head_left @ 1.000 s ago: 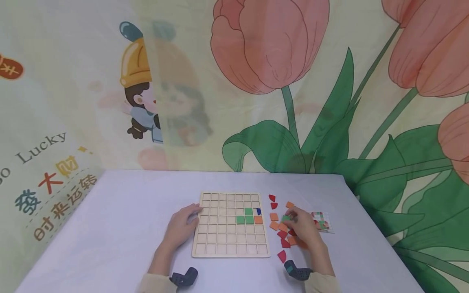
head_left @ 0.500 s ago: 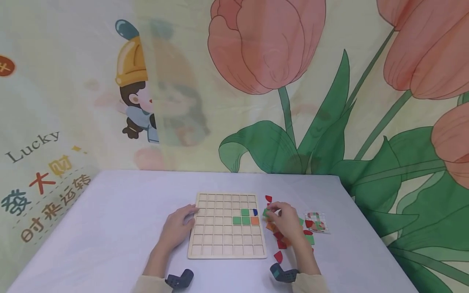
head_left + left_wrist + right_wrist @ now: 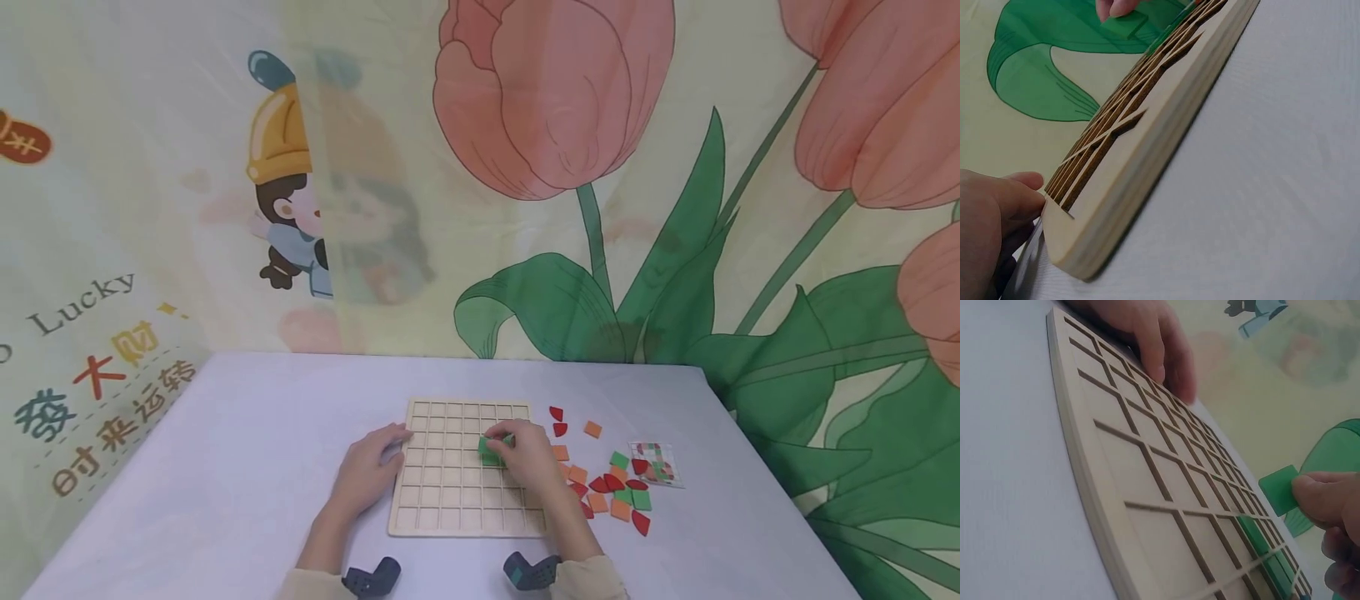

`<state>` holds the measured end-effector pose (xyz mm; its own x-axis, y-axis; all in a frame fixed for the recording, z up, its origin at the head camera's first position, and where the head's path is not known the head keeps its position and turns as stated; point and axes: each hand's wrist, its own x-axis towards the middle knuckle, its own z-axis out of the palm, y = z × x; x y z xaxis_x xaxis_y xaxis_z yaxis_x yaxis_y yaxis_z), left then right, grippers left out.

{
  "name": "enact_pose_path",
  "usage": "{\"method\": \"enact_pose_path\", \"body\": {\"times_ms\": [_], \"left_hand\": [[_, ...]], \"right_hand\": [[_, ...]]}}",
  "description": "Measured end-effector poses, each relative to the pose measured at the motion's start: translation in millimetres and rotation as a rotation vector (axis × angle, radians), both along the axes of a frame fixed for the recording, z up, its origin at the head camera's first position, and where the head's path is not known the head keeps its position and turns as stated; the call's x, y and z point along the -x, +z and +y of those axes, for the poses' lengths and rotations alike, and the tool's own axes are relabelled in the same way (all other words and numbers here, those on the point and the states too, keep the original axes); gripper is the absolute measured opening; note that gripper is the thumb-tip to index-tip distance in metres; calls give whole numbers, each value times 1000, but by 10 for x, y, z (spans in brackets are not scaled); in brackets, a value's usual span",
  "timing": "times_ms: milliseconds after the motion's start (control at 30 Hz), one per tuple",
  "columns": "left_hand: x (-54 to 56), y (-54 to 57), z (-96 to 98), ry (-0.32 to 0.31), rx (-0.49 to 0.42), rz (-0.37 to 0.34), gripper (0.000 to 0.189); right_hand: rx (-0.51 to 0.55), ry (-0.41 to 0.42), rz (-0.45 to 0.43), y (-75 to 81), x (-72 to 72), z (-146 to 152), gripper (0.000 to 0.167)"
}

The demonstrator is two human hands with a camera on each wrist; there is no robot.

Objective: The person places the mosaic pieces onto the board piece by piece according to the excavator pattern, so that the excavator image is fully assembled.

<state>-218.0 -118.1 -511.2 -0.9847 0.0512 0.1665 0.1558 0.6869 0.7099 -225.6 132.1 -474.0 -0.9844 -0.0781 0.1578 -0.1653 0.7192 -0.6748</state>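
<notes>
A wooden grid board (image 3: 444, 498) lies on the white table, with square cells divided by thin ridges. My left hand (image 3: 369, 463) rests against its left edge, thumb and fingertips touching the rim. Over the board, my right hand (image 3: 531, 460) pinches a green square tile (image 3: 1279, 489) between thumb and fingers. The right wrist view shows this tile raised above the grid and tilted. Beneath it, a green tile (image 3: 491, 459) sits in a cell; the right hand hides most of the other filled cells.
Loose orange squares (image 3: 620, 509), green squares (image 3: 641, 500) and red rounded pieces (image 3: 641, 522) are scattered right of the board. A printed pattern card (image 3: 663, 471) lies beyond them, partly under red pieces. A patterned cloth (image 3: 390, 317) hangs behind the table.
My right hand has carried a green tile leftward from the loose pieces to over the board. My left hand has stayed at the board's left edge.
</notes>
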Motion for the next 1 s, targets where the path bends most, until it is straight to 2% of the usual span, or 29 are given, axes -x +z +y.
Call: {"method": "enact_pose_path", "body": {"times_ms": [300, 533, 767, 1000], "left_hand": [[-11, 4, 21, -7, 13, -2, 35], [8, 9, 9, -4, 28, -1, 35], [13, 11, 13, -11, 27, 2, 35], [11, 7, 15, -5, 28, -2, 35]], "right_hand": [[-34, -37, 30, -122, -4, -179, 10], [-41, -24, -8, -174, -18, -212, 10], [-101, -68, -9, -187, -40, -264, 11], [-186, -105, 47, -202, -51, -326, 8]]}}
